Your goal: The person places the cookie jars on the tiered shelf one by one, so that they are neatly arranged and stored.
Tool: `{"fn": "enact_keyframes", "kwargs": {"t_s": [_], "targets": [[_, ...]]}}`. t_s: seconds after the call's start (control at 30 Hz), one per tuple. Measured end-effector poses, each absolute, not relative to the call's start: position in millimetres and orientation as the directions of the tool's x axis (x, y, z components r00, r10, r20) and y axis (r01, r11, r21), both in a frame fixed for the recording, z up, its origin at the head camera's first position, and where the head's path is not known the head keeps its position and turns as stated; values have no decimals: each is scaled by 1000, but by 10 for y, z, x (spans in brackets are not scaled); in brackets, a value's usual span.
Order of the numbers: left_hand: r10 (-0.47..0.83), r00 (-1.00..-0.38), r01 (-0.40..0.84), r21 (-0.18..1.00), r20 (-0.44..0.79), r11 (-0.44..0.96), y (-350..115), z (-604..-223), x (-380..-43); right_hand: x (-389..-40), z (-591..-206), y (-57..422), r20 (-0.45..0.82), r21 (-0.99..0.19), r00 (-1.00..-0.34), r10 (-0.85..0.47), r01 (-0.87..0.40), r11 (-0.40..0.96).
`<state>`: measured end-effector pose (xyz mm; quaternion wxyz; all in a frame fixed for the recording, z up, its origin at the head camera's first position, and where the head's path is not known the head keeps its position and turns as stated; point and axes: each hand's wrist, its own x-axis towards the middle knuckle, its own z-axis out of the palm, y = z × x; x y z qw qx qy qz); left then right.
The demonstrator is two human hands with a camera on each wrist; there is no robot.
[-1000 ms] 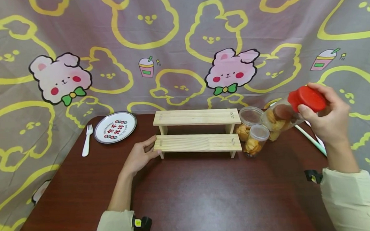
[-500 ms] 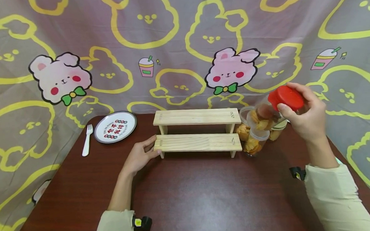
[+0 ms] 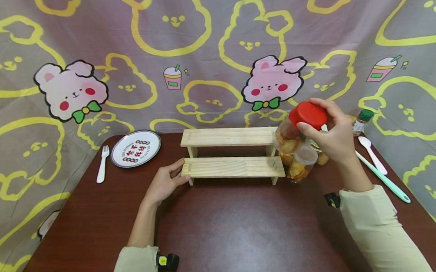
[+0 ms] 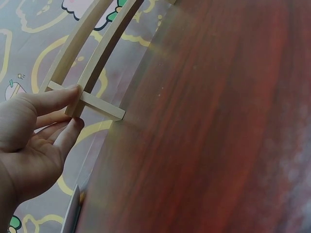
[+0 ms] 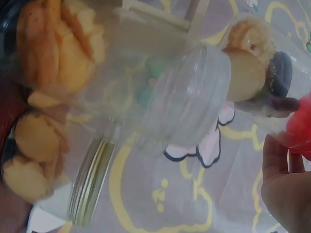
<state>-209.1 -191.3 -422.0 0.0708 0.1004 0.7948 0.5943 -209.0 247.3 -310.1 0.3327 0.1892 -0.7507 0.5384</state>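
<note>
My right hand [image 3: 334,138] grips a clear jar of cookies [image 3: 286,137] by its red lid [image 3: 309,115]. The jar is tilted in the air, over the right end of a two-step wooden rack [image 3: 232,167] and the jars beside it. In the right wrist view, pale and dark cookies show through its wall. At the rack's left end, my left hand [image 3: 165,184] pinches the lower board; the left wrist view shows thumb and fingers on opposite sides of the board [image 4: 104,53]. A clear-lidded jar of cookies [image 3: 297,169] stands against the rack's right side.
Further cookie jars behind it are partly hidden; a metal-lidded jar [image 5: 92,179] shows in the right wrist view. A green-capped spice bottle [image 3: 363,122], white spoon [image 3: 373,154] and mint-handled utensil [image 3: 384,178] lie right. A plate [image 3: 136,149] and white fork [image 3: 102,164] are left.
My right hand has carried the red-lidded jar leftward, from right of the jar group to above the rack's right end. The left hand and the rack stay where they were.
</note>
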Motion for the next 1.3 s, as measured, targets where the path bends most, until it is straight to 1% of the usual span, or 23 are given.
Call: {"fn": "enact_keyframes", "kwargs": {"t_s": [0.17, 0.27, 0.6, 0.77, 0.9, 1.07, 1.3], "targets": [[244, -970, 74, 960, 6, 270, -1913, -4218, -2088, -2116, -3110, 2365, 677, -687, -733, 66, -597, 414], [245, -970, 72, 962, 5, 265, -1912, -4216, -2087, -2132, -3105, 2304, 655, -699, -753, 60, -573, 428], [248, -969, 72, 964, 6, 257, -1913, -4194, -2093, -2221, -3084, 2109, 606, -747, -794, 51, -545, 380], [244, -970, 75, 957, 4, 281, -1914, -4199, -2086, -2259, -3091, 2023, 569, -781, -820, 59, -516, 351], [241, -971, 76, 953, 3, 293, -1910, -4213, -2087, -2268, -3088, 1981, 532, -800, -844, 66, -475, 366], [236, -972, 78, 952, 6, 296, -1907, -4214, -2086, -2271, -3075, 1945, 507, -809, -859, 68, -447, 382], [254, -967, 93, 957, 21, 274, -1904, -4197, -2074, -2329, -3101, 1893, 463, -846, -883, 79, -413, 337]]}}
